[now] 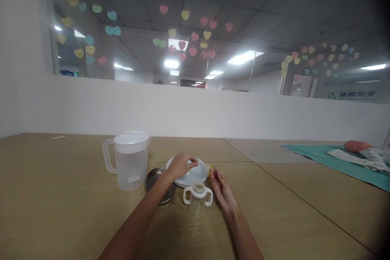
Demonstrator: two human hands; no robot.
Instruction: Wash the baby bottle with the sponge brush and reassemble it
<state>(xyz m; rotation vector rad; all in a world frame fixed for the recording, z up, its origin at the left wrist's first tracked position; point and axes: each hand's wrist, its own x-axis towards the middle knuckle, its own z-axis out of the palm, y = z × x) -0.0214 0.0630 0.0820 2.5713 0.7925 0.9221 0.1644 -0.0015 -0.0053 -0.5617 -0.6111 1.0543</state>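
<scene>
My left hand (pixel 182 166) hovers over a white bowl (pixel 198 176), its fingers loosely bent with a small gap between them and nothing visible in them. To the right of the bowl, my right hand (pixel 224 191) pinches a small clear piece with a yellowish ring (pixel 210 170), which looks like a bottle nipple. Between my forearms a clear baby bottle (pixel 198 204) stands upright and uncapped, with a white two-handled collar round its neck. Left of it lies a round metal dish (pixel 152 179), partly covered by my left forearm.
A translucent plastic measuring jug (pixel 131 166) with a handle stands to the left. A teal cloth (pixel 307 154) lies at the far right, with a reddish object (pixel 356 146) and patterned fabric on it. Behind the wooden table (pixel 76 211) rises a white wall with windows.
</scene>
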